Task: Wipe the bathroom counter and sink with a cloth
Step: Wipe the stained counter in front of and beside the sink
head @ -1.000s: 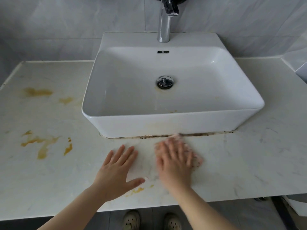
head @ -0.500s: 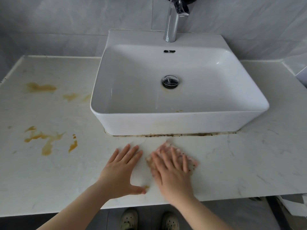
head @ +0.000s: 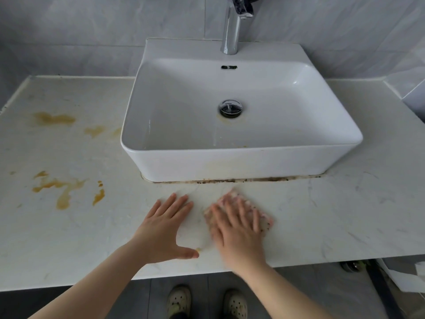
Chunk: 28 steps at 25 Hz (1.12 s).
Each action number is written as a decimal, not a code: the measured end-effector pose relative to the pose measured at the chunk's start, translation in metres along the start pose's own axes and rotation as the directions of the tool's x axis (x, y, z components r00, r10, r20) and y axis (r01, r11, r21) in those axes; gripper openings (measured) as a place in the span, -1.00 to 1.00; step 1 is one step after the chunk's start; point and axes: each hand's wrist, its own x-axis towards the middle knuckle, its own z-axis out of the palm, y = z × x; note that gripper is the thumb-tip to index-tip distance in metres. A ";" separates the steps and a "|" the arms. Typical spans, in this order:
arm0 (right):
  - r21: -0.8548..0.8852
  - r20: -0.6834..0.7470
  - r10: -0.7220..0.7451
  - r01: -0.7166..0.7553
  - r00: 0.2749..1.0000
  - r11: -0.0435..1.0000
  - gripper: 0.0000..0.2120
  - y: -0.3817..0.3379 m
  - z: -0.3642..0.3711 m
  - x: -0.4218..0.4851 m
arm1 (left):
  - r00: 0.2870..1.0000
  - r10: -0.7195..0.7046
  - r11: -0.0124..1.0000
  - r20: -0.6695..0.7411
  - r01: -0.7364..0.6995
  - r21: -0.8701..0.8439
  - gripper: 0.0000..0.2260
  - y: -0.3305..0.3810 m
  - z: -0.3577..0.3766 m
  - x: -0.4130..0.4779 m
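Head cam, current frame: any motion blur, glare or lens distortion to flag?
Head view: the right hand and the cloth under it are motion-smeared, while the left hand is sharp; small glare spot on the inner right wall of the sink; wide-angle bowing curves the edges of the counter; the faucet is cropped at the top; lighting is soft, shadows faint.

Pale grey marbled wall tiles rise behind the chrome tap and spread to both sides of it. Right of the tap, a side wall angles in. Far below the tap lies grey tiled floor. The light is soft and even.
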 end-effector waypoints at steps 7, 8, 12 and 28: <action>-0.030 -0.112 0.302 -0.307 0.947 0.951 -0.36 0.063 0.002 -0.009 | 0.996 0.053 0.989 -0.065 -0.044 0.140 -0.10 -0.016 0.010 -0.025; -0.022 -0.118 0.329 -0.334 0.937 0.942 -0.35 0.044 0.003 -0.010 | 0.998 0.025 0.991 -0.051 -0.018 0.135 -0.13 -0.018 0.013 -0.031; 0.057 0.020 0.064 -0.065 0.998 0.996 -0.49 -0.050 0.016 -0.027 | 0.998 -0.006 0.996 -0.066 0.012 0.092 -0.16 -0.023 0.019 -0.038; -0.066 -0.042 0.020 -0.023 0.999 0.998 -0.31 -0.050 0.018 0.007 | 0.998 -0.028 0.995 -0.059 0.034 0.093 -0.05 -0.071 0.010 -0.064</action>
